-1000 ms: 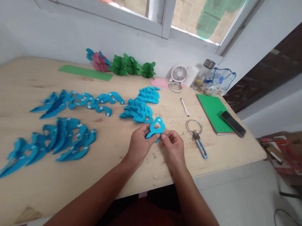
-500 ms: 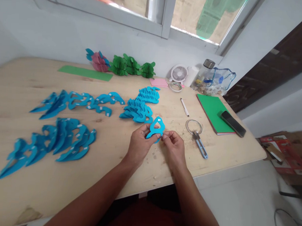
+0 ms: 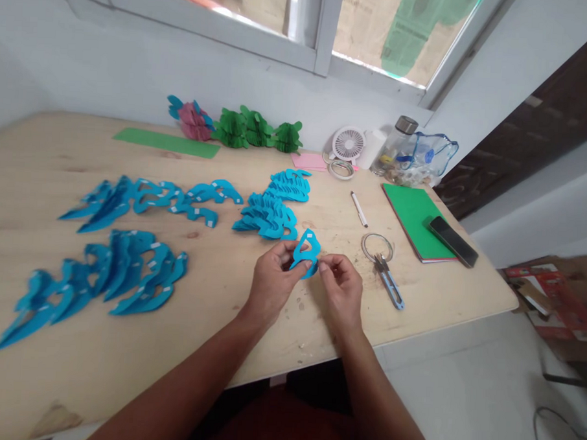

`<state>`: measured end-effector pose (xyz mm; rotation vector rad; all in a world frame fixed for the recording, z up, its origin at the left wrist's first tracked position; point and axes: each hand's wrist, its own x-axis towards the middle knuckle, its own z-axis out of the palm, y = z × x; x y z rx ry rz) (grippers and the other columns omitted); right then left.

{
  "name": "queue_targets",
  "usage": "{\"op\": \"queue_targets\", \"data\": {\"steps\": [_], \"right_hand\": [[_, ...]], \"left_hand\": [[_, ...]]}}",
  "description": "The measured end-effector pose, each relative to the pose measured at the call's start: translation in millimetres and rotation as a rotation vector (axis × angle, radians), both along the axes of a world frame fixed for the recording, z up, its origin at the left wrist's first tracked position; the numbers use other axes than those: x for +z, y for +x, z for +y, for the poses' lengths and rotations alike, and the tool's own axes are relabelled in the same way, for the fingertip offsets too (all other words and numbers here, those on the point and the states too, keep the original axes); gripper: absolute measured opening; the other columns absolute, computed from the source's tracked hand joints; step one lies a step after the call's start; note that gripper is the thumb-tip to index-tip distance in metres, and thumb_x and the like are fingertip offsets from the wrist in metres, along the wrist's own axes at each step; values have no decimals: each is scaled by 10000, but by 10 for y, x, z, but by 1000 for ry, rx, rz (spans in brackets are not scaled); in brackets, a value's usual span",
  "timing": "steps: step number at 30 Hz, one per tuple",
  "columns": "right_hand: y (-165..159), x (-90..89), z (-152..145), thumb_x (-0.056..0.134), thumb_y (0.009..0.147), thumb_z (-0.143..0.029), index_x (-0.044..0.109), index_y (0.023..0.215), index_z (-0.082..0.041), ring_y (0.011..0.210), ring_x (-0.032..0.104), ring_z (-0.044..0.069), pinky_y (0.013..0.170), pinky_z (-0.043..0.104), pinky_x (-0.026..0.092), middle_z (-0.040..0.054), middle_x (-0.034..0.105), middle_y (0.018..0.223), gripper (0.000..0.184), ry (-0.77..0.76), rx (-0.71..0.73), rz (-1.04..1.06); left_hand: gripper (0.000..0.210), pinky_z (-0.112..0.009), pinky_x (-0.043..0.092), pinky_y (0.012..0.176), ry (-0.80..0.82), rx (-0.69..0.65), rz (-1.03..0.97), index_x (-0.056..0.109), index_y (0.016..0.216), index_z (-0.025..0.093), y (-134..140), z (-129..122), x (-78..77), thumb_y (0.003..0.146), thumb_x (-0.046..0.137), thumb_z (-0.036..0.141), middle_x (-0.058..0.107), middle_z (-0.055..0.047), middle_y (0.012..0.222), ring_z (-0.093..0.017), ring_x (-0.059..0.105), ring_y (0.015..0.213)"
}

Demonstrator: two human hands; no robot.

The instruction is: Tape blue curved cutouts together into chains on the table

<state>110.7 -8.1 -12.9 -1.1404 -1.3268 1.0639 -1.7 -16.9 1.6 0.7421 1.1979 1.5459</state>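
A blue paper cutout (image 3: 312, 252) with a hole in its upper part and a small white square near its top is pinched in my left hand (image 3: 273, 277), the thumb lying over its lower part. Close by its right edge, my right hand (image 3: 340, 288) has thumb and forefinger pressed together; anything between them is too small to make out. Just beyond the hands lies a bunch of folded blue paper cutouts (image 3: 264, 215), with another bunch (image 3: 289, 186) behind it. More blue cutouts with white squares stand in a front-left row (image 3: 126, 264) and a back-left row (image 3: 153, 196).
Thread snips (image 3: 390, 282) and a tape ring (image 3: 377, 247) lie right of my hands. Beyond are a white pen (image 3: 359, 208), a green notebook (image 3: 410, 218) and a phone (image 3: 453, 241). Along the wall stand green paper shapes (image 3: 256, 127), a small fan (image 3: 348, 143) and a bottle (image 3: 394, 145).
The held cutout has turned slightly and shows narrower. My right hand has shifted a little to the right, away from its edge. Everything else lies as before.
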Motion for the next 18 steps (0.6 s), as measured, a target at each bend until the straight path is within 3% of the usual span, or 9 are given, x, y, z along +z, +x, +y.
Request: {"op": "queue_targets", "data": {"steps": [9, 18], "right_hand": [[18, 37, -31, 521, 828, -186, 608, 809, -206, 768, 533, 175, 703, 309, 418, 24, 605, 781, 91, 305, -14, -427], [50, 89, -30, 477, 853, -138, 579, 826, -196, 818, 513, 205, 740, 348, 414, 53, 584, 808, 121, 424, 13, -661]], "left_hand": [[221, -243, 526, 688, 32, 26, 77, 648, 847, 161, 7, -10, 9, 632, 703, 164, 698, -4, 796, -140, 639, 717], [181, -266, 536, 724, 74, 48, 166, 650, 827, 174, 6, -26, 12, 651, 689, 161, 702, -16, 817, -168, 659, 795]]}}
